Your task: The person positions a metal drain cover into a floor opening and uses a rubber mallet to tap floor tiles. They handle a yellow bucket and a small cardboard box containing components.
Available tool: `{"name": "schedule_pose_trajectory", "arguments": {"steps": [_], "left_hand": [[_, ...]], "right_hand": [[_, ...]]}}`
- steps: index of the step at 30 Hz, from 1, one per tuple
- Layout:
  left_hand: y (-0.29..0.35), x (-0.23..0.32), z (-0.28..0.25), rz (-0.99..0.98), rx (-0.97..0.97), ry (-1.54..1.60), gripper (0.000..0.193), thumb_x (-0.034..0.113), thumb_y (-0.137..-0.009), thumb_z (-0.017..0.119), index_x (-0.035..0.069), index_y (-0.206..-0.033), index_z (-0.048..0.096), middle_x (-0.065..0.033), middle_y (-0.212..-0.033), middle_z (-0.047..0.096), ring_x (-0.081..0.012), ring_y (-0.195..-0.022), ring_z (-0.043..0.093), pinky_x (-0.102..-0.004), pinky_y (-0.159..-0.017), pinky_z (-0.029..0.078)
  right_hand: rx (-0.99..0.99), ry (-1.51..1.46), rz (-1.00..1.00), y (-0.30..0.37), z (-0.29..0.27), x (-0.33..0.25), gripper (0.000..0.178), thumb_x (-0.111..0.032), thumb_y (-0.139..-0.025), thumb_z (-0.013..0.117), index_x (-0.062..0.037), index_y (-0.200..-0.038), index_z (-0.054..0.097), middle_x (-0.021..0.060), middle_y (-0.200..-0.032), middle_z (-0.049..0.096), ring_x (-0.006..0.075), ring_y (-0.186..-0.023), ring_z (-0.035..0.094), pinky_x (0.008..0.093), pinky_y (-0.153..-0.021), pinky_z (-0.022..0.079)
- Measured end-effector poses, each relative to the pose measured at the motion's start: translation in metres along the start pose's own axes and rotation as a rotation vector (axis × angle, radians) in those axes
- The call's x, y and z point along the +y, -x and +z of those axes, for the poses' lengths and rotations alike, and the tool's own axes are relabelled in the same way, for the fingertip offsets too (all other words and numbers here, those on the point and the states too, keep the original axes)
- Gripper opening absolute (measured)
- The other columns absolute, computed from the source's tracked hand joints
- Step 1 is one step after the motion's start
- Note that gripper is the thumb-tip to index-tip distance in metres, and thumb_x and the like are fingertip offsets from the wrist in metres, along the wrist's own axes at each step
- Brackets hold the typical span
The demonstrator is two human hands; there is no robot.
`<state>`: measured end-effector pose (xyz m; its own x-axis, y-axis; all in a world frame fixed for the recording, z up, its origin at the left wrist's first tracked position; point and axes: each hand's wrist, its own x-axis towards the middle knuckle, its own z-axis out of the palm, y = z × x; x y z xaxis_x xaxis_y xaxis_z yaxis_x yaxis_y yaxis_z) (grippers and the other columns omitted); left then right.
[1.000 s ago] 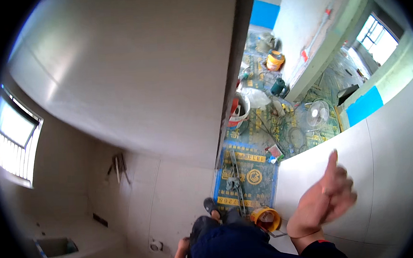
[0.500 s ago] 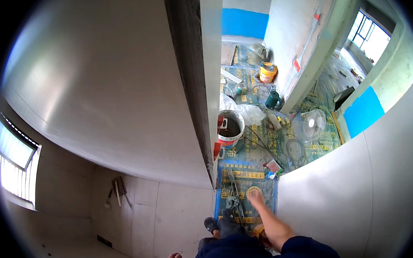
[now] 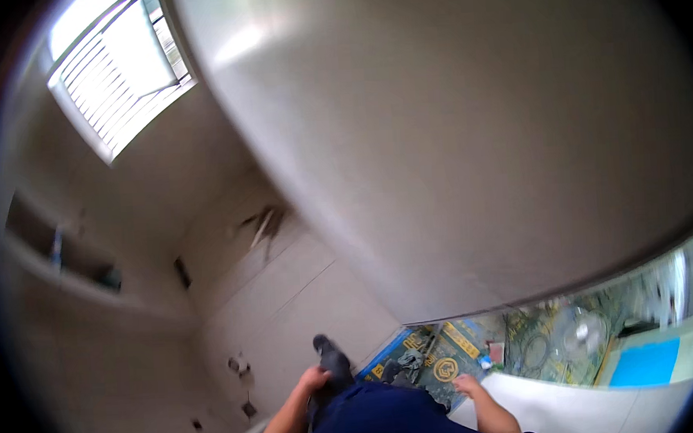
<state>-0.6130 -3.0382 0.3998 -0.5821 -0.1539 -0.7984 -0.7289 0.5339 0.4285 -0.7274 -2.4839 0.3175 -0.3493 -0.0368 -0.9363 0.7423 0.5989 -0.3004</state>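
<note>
My left hand (image 3: 316, 377) hangs beside my dark-trousered left leg (image 3: 336, 366), its fingers smeared by motion, so whether it holds anything cannot be made out. On the other side of my body, my right hand (image 3: 466, 384) hovers over the printed green floor sheeting (image 3: 459, 344), near its edge by the pale wall. Its fingers are loosely bent and somewhat apart, with no object visible in them. Beside my feet, a greyish crumpled cloth-like bundle (image 3: 410, 360) lies on the sheeting.
A large smooth wall (image 3: 468, 147) fills the upper right. At left are a barred window (image 3: 124, 79) and a recessed ledge (image 3: 75, 278). Blurred long tools (image 3: 265, 227) rest on the pale floor. A transparent round fan-like thing (image 3: 580, 334) stands beyond the doorway.
My view has swung left, toward the window and pale-floored room. The doorway now lies at lower right. My left hand has come up beside my leg; my right hand appears lower and farther right.
</note>
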Motion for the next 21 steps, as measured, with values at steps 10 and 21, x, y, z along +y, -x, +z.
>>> {"name": "schedule_pose_trajectory", "arguments": {"steps": [10, 21], "left_hand": [[-0.034, -0.132, -0.044, -0.197, 0.401, 0.988, 0.029, 0.02, -0.088, 0.064, 0.0, -0.111, 0.065, -0.0129, -0.104, 0.069, -0.0202, -0.093, 0.066, -0.0332, -0.084, 0.053], [-0.03, -0.299, -0.208, -0.554, 0.616, 1.324, 0.016, 0.013, -0.086, 0.06, 0.001, -0.097, 0.064, -0.0076, -0.085, 0.067, -0.0156, -0.071, 0.063, -0.0295, -0.065, 0.051]], "right_hand": [[-0.135, 0.643, -0.144, -0.021, 0.172, -0.246, 0.024, -0.029, -0.085, 0.068, -0.0071, -0.096, 0.065, 0.0046, -0.084, 0.066, 0.0148, -0.07, 0.063, 0.0323, -0.054, 0.043], [-0.128, 0.327, -0.361, -0.065, 0.38, -0.575, 0.009, -0.014, -0.091, 0.057, -0.0064, -0.092, 0.063, 0.0029, -0.081, 0.065, 0.0108, -0.066, 0.06, 0.0254, -0.053, 0.045]]}}
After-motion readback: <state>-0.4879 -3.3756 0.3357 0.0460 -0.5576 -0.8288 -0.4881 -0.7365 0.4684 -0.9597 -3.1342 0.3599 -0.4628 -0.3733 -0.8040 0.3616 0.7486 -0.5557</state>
